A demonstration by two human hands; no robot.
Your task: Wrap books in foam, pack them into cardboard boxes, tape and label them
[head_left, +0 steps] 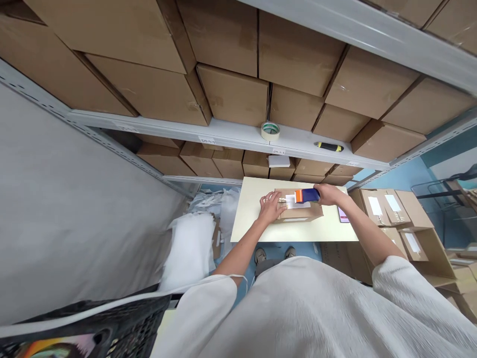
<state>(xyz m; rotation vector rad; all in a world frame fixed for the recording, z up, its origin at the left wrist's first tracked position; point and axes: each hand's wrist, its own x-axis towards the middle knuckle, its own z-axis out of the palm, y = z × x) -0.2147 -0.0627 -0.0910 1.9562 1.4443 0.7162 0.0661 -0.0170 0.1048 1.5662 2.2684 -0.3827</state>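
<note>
A small brown cardboard box [298,214] lies on the pale yellow table [253,231], with a white label [303,205] on its top. My left hand [272,206] rests on the box's left end, fingers spread over the top and edge. A shiny clear strip shows by its fingertips. My right hand [326,194] is closed around the end of a blue-and-orange tape dispenser [308,195]. The dispenser's orange front sits over the label; whether it touches the box I cannot tell. Beside the right forearm lies a phone [343,215], partly covered.
A shelf [238,130] with stacked cartons rises behind the table, holding a tape roll [270,131] and a yellow-black cutter [328,146]. White plastic bags [192,243] stand at the left. Labelled boxes [376,209] fill the right side. A white cable [141,297] crosses near my left arm.
</note>
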